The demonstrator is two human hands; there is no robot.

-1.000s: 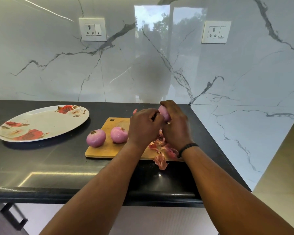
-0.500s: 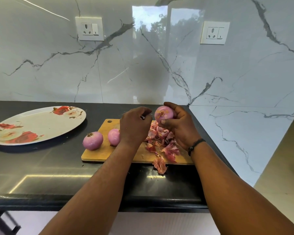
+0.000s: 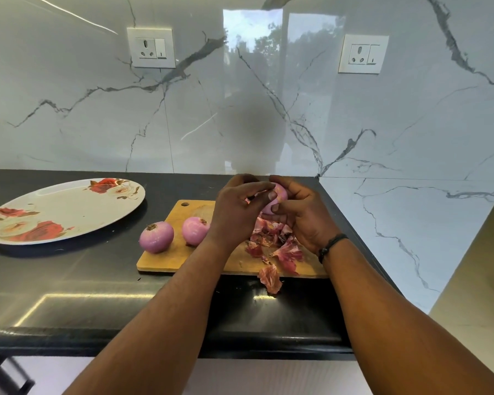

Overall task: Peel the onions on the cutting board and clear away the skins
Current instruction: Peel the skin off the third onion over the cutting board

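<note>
My right hand (image 3: 300, 215) grips a pink onion (image 3: 278, 195) above the wooden cutting board (image 3: 180, 215). My left hand (image 3: 237, 209) is up against the same onion, its curled fingertips touching the top of it. Two peeled onions sit at the board's left end: one (image 3: 156, 237) at the edge, the other (image 3: 195, 231) partly behind my left wrist. A heap of reddish onion skins (image 3: 280, 240) lies on the board under my hands. One skin piece (image 3: 270, 277) hangs over the board's front edge onto the counter.
A large oval plate (image 3: 60, 212) with red flower prints lies on the black counter (image 3: 69, 280) to the left. The marble wall stands close behind and to the right, with two sockets (image 3: 151, 48) (image 3: 362, 54). The counter ends just right of the board.
My left hand, which had drawn away from the onion half a second ago, has come back to it. Both hands are together on the onion again.
</note>
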